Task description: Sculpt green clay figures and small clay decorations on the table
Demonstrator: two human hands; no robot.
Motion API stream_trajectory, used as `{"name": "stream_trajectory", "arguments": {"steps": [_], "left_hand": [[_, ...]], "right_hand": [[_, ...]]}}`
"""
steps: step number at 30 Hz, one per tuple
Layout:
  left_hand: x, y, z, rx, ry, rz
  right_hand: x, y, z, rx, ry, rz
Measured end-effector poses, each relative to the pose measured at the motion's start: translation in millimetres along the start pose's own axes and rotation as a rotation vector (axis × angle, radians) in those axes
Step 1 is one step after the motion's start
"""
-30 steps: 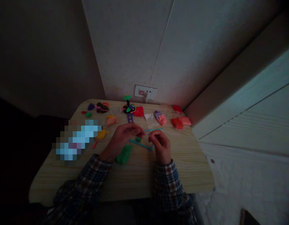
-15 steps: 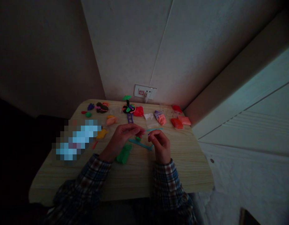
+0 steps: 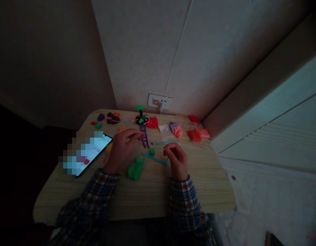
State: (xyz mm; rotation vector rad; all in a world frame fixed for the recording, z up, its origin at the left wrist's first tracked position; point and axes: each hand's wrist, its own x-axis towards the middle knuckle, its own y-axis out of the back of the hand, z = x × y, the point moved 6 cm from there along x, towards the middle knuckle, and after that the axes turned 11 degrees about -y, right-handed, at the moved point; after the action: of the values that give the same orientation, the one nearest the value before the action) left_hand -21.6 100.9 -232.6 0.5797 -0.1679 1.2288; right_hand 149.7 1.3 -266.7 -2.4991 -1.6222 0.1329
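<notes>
Currently, your right hand (image 3: 177,160) pinches a purple bit (image 3: 164,148). Your left hand (image 3: 122,145) is by the purple ladder (image 3: 147,140), its fingers' closure unclear.

Before me stands a pale wood-grained table (image 3: 204,191) with rounded corners. At my left lies a phone (image 3: 96,150), its screen lit (part of it is pixelated). Near the middle I have a green bear-shaped piece (image 3: 135,169), a green lump (image 3: 152,151), a blue tool (image 3: 155,158) and a purple ladder (image 3: 147,141). Farther back lie a brown lump (image 3: 113,118), a red packet (image 3: 153,122), and, at my right, an orange packet (image 3: 194,136) touching a pink one.
</notes>
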Motion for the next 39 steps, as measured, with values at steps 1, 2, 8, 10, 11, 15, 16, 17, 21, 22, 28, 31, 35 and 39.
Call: {"name": "stream_trajectory", "arguments": {"steps": [1, 2, 8, 10, 11, 15, 16, 17, 21, 22, 28, 31, 35, 39], "left_hand": [[-2, 3.2, 0, 0.049, -0.018, -0.016], [-5, 5.3, 0, 0.087, -0.033, -0.041], [-29, 11.7, -7, 0.220, -0.041, -0.158], [-34, 11.2, -10, 0.253, -0.035, -0.189], [-35, 10.5, -12, 0.272, -0.034, -0.201], [-36, 6.6, -16, 0.310, -0.043, -0.219], [-36, 6.2, -17, 0.309, -0.043, -0.214], [-36, 5.9, -18, 0.305, -0.041, -0.210], [-37, 5.9, -23, 0.286, -0.039, -0.212], [-38, 6.1, -23, 0.284, -0.041, -0.217], [-39, 8.0, -26, 0.301, -0.053, -0.239], [-38, 9.0, -27, 0.328, -0.062, -0.243], [-38, 9.8, -26, 0.389, -0.072, -0.246], [-38, 9.6, -23, 0.424, -0.078, -0.257]], "right_hand": [[0, 0, 0, -0.001, 0.000, -0.002], [0, 0, 0, -0.003, 0.000, -0.003], [0, 0, 4, -0.018, -0.014, -0.007], [0, 1, 5, -0.022, -0.017, -0.009], [1, 1, 5, -0.023, -0.017, -0.010], [3, 2, 7, -0.036, -0.015, -0.004], [3, 2, 7, -0.040, -0.014, -0.002], [4, 2, 7, -0.043, -0.013, 0.000], [5, 1, 9, -0.052, -0.010, 0.002], [5, 1, 9, -0.053, -0.011, 0.002], [4, 2, 8, -0.056, -0.022, 0.009], [4, 2, 7, -0.055, -0.024, 0.010], [4, 2, 7, -0.049, -0.019, 0.008], [3, 2, 7, -0.036, -0.017, 0.006]]}}
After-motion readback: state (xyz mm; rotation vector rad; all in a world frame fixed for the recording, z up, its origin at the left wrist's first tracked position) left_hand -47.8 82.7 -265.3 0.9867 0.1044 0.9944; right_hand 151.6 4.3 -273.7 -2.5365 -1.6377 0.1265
